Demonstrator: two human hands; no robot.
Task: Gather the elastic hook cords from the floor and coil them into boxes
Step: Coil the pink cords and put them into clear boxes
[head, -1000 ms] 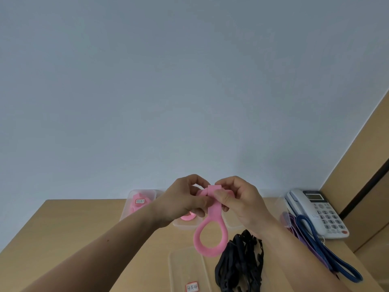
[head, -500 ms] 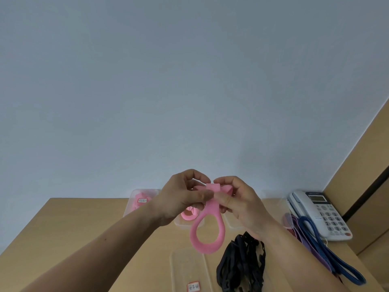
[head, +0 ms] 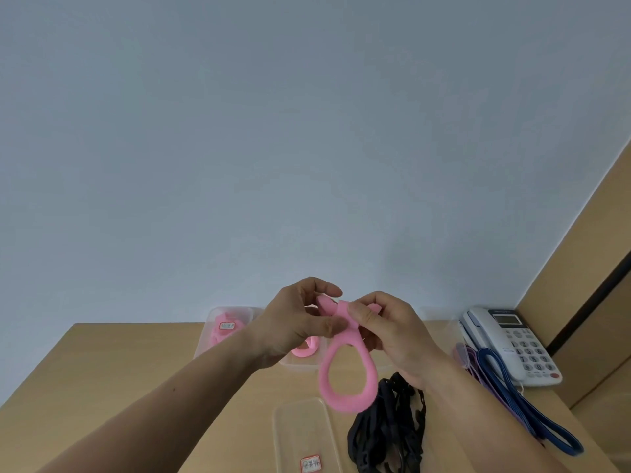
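Observation:
A pink elastic cord [head: 345, 380] hangs as a loop above the wooden table [head: 102, 380]. My left hand [head: 300, 322] and my right hand [head: 389, 332] both pinch its folded top, thumbs pressing the crossed ends together. Behind my hands stand two clear boxes: one at the back left [head: 222, 327] holds a coiled pink cord with a label, and another [head: 300, 356], partly hidden by my left wrist, holds a pink coil. A black cord bundle [head: 389, 435] lies on the table below my right wrist.
A clear lid with a red label [head: 304, 435] lies near the front of the table. Blue and purple cords [head: 512, 401] stretch along the right side. A white desk phone [head: 512, 346] sits at the back right beside a wooden panel. A pale wall fills the upper view.
Both hands have kept hold of the pink cord and worked its top fold tighter; the hanging loop has shifted slightly left and stayed about the same size.

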